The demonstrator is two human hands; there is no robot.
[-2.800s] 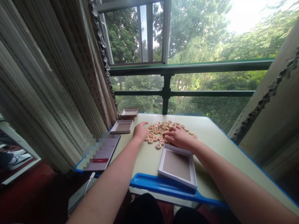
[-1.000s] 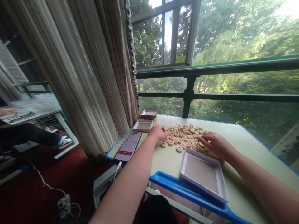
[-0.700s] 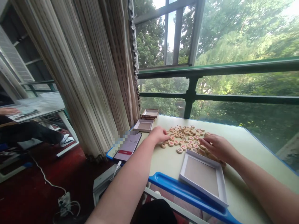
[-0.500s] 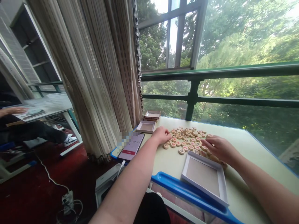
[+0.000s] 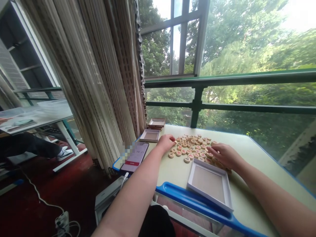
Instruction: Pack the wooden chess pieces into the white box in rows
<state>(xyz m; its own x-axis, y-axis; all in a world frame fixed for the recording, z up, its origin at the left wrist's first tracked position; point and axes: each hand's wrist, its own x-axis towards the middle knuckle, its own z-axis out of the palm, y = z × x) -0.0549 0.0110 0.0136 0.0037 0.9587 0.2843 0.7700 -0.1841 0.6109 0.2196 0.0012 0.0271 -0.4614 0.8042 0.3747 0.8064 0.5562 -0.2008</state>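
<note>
Several round wooden chess pieces (image 5: 194, 147) with red and dark markings lie flat in a cluster on the pale table (image 5: 172, 169). My left hand (image 5: 166, 143) rests at the cluster's left edge, its fingers curled against the nearest pieces. My right hand (image 5: 223, 155) lies palm down over the pieces at the right edge, fingers together and slightly bent. An empty white box tray (image 5: 209, 184) sits on the table just in front of my right hand, close to the blue front rim (image 5: 180, 197).
A phone (image 5: 134, 157) with a lit screen lies at the table's left edge, a cable hanging from it. Two more box parts (image 5: 150, 135) (image 5: 156, 123) sit at the far left corner beside the curtain (image 5: 106, 82). Another person's legs (image 5: 32, 149) are under a desk at left.
The view swung left and back slightly. My right hand slid from the cluster's middle to its right edge; my left hand stayed at the left edge.
</note>
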